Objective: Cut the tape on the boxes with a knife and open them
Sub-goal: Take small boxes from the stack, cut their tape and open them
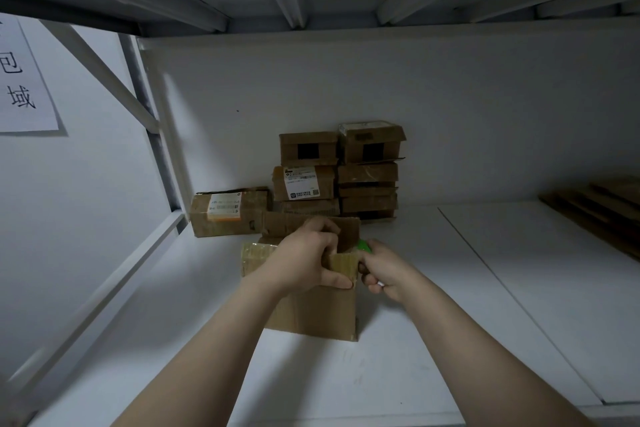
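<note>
Your left hand (pixel 304 258) grips the box (pixel 313 305) flap; your right hand (pixel 379 270) clenches the green knife (pixel 364 246) beside it, bare shelf (pixel 519 305) rightward.

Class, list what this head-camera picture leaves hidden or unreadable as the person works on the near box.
- Knife: only a green tip shows; the right hand covers the rest, blade unseen.
- Near box: inside hidden by the left hand and its raised flaps.
- Labels on the stacked boxes: print too small to read.
- Wall sign: cut off by the left edge.
</note>
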